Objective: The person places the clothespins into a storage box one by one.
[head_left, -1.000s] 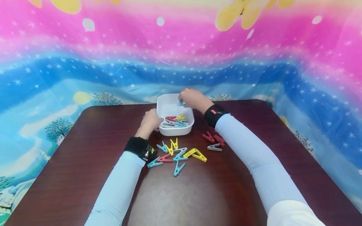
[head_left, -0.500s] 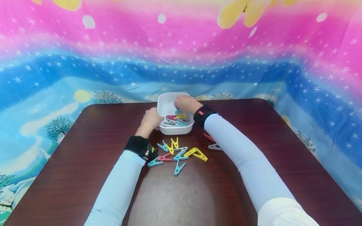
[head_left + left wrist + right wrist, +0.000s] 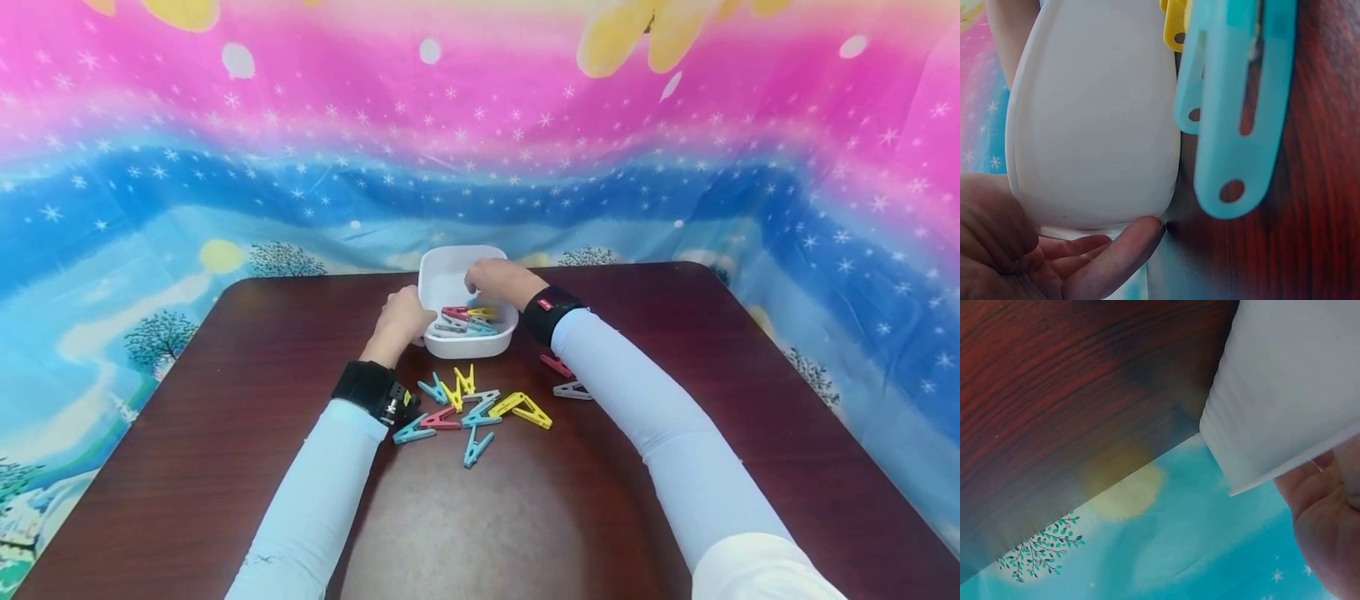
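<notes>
A white plastic box stands toward the table's far edge with several clothespins in red, yellow, grey and blue inside. My left hand grips its left wall; in the left wrist view, the thumb presses the outside near the base. My right hand is over the box's right side, fingers loosely bent downward, a blurred bit of blue just below them. In the right wrist view the box's wall hides the fingertips.
Several clothespins lie before the box, among them a blue one, a red one and a yellow one. A grey clothespin and a red one lie partly under the right forearm. A patterned cloth hangs behind the table.
My right hand lowered a blue clothespin into the box, let go of it, and has drawn back slightly to the right. The left hand has kept its grip on the box.
</notes>
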A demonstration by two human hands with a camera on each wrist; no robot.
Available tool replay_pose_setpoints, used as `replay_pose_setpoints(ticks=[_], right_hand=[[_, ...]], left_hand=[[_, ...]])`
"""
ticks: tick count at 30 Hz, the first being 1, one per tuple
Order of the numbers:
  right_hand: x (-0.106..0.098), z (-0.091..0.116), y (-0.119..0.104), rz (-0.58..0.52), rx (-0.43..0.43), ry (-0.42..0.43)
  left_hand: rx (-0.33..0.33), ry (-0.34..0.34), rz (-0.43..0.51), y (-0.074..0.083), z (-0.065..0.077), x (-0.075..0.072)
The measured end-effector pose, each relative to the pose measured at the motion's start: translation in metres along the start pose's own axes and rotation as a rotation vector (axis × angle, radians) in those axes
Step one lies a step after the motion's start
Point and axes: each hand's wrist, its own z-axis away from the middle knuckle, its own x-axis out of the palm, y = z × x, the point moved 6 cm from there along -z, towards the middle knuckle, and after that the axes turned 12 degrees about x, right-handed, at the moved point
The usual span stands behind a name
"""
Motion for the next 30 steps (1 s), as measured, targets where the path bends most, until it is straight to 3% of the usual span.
replay_pose_setpoints(ticks=[4, 8, 16, 23, 30], right_hand=[[-0.013, 0.006, 0.005, -0.052, -0.017, 0.058], [-0.031, 0.017, 0.019, -0.117, 0.019, 0.099], [-0.053, 0.061, 0.059, -0.290, 0.116, 0.170], [-0.051, 0.116, 0.076, -0.319, 0.260, 0.106], [-0.033, 0.152, 0.079, -0.308, 0.299, 0.007]], left_hand=[[-0.007, -0.001, 0.006, -0.001, 0.000, 0.000], [-0.011, 0.001, 0.012, -0.001, 0.000, -0.001], [0.002, 0.000, 0.019, -0.004, -0.002, 0.003], [0.014, 0.000, 0.026, -0.003, -0.001, 0.002], [0.007, -0.008, 0.019, -0.001, 0.000, 0.001]])
